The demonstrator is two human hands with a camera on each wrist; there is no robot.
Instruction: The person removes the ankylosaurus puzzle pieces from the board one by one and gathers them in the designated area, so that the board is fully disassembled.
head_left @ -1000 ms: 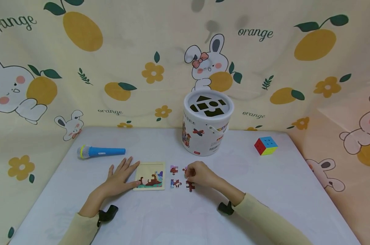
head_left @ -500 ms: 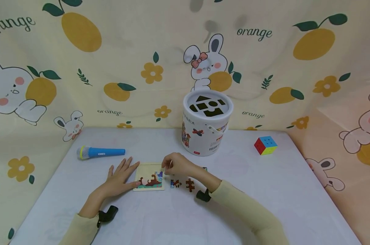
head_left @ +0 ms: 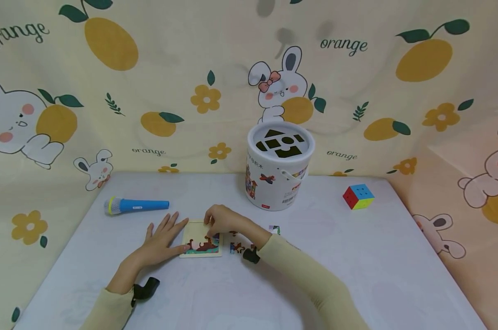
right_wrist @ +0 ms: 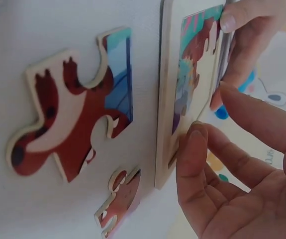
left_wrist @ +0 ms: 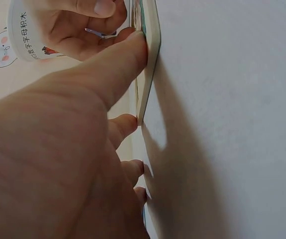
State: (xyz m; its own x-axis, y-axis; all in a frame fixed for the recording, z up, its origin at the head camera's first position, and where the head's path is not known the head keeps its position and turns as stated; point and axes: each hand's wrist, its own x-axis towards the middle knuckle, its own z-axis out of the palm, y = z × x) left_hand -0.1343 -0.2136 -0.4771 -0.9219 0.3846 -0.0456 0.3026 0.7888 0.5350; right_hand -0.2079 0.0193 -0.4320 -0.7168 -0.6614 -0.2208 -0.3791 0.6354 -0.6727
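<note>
A small wooden jigsaw board (head_left: pixel 196 224) lies on the table, its lower part filled with a coloured animal picture. My left hand (head_left: pixel 162 243) lies spread at its left side, thumb on the near left edge and the other fingers straight. Over the upper right of the board, my right hand (head_left: pixel 228 221) has its fingers curled and pinches a puzzle piece (left_wrist: pixel 100 34), whose edge peeps between the fingers in the left wrist view. The fingers hide that piece in the other views. Loose puzzle pieces (right_wrist: pixel 73 104) lie right of the board, partly under the right forearm.
A white lidded bucket (head_left: pixel 277 178) with shaped holes stands behind the pieces. The toy microphone (head_left: pixel 139 205) lies at the back left, and a puzzle cube (head_left: pixel 358 197) sits at the back right. Another loose piece (head_left: pixel 275 229) lies beyond the right wrist.
My right hand has carried a puzzle piece leftward from the loose pieces to above the board. My left hand has stayed at the board's left edge.
</note>
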